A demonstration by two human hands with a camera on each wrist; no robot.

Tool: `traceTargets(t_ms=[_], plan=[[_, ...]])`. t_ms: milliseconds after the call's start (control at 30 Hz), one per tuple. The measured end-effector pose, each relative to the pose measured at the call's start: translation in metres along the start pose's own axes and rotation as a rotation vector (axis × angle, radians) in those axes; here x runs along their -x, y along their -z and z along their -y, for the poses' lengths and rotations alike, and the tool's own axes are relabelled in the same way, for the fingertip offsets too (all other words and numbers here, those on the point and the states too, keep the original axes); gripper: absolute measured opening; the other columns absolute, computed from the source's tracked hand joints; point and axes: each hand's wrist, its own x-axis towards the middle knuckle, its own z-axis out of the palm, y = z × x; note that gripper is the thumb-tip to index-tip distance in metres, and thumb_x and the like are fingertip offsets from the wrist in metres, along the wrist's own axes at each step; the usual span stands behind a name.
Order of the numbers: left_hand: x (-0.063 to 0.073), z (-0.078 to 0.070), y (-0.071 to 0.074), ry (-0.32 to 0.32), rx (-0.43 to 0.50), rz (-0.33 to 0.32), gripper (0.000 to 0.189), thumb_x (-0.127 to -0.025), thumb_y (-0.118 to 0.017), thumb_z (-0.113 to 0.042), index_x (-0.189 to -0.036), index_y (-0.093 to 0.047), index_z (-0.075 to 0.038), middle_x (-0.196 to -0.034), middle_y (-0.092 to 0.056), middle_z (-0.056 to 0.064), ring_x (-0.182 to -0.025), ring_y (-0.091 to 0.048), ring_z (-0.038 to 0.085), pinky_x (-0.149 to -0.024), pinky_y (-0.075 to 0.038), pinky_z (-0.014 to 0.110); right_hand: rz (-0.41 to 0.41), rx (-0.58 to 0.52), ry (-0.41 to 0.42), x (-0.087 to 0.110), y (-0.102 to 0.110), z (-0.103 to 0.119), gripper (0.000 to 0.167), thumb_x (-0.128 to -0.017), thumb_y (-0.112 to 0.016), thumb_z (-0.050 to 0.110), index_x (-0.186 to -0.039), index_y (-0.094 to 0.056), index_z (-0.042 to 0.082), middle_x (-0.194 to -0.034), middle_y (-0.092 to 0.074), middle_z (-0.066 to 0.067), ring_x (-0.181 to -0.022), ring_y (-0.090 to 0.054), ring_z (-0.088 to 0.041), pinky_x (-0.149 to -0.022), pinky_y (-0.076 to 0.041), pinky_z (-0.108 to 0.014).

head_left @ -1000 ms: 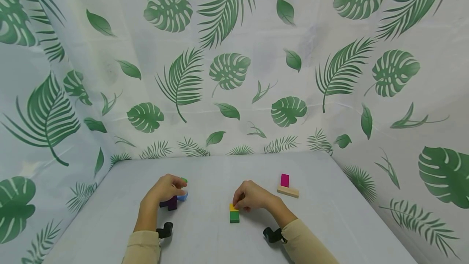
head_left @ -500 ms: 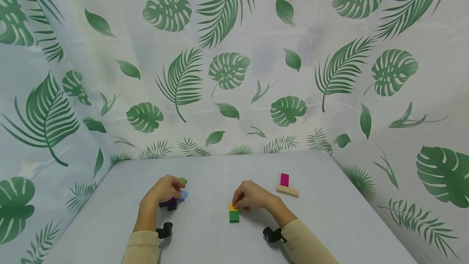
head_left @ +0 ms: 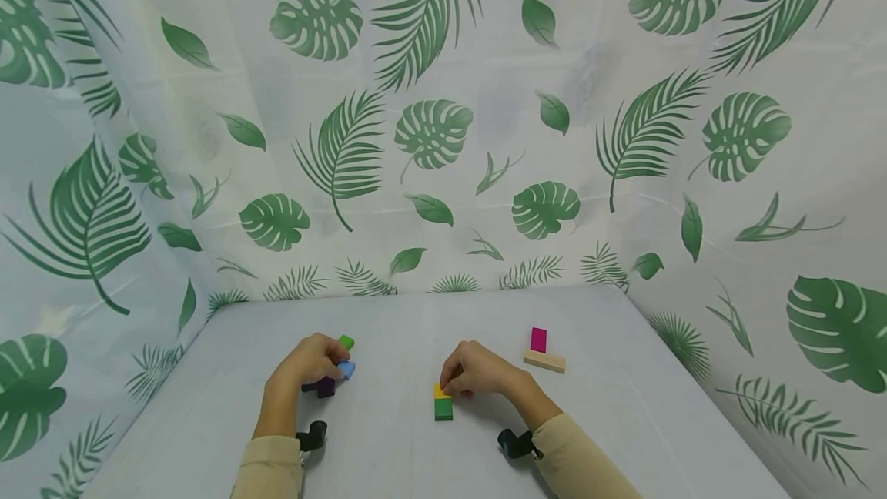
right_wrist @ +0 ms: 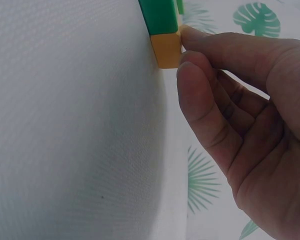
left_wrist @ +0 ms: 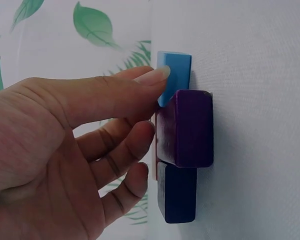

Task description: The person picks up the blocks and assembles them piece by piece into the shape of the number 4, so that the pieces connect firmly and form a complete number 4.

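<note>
In the head view, my left hand [head_left: 312, 358] pinches a light blue block [head_left: 348, 370]; the left wrist view shows the thumb against its side. Beside that block lie a purple block [left_wrist: 194, 129] and a dark blue block [left_wrist: 179, 192], under the hand in the head view. A bright green block [head_left: 346, 342] sits just beyond the fingertips. My right hand [head_left: 476, 368] has thumb and fingertips together at the top of a yellow block [right_wrist: 167, 50]. A green block [head_left: 443, 410] adjoins the yellow one on the near side. The fingers partly cover the yellow block.
A magenta block [head_left: 538, 339] stands against a long pale wooden block [head_left: 544, 361] on the right. All of it is on a white-covered table [head_left: 395, 453]. Leaf-printed cloth [head_left: 430, 214] hangs behind and along both sides.
My left hand has shifted slightly toward me, and more of the bright green block shows. The light blue block has turned a little. The right hand stays still at the yellow block.
</note>
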Motion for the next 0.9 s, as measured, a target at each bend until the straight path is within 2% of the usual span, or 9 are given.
traceTargets(t_ms=[500, 900], plan=[[0.0002, -0.0012, -0.0014, 0.005, -0.018, 0.002, 0.030, -0.081, -0.082, 0.005, -0.109, -0.077, -0.005, -0.103, -0.074, 0.006, -0.096, -0.067, 0.019, -0.093, -0.057, 0.046, -0.002, 0.002, -0.003, -0.0003, -0.0004, 0.0010, 0.007, -0.091, -0.077, 0.004, -0.087, -0.080, 0.008, -0.077, -0.073, 0.001, -0.054, -0.058, -0.012, -0.053, -0.052, -0.023], [-0.0004, -0.0018, -0.0038, 0.000, -0.018, -0.015, 0.023, -0.084, -0.082, -0.002, -0.107, -0.078, -0.007, -0.100, -0.072, 0.004, -0.091, -0.063, 0.018, -0.088, -0.056, 0.043, -0.004, 0.004, -0.005, -0.0003, -0.0002, 0.0018, 0.007, -0.091, -0.077, 0.003, -0.086, -0.080, 0.007, -0.076, -0.073, -0.001, -0.053, -0.057, -0.013, -0.052, -0.051, -0.022]])
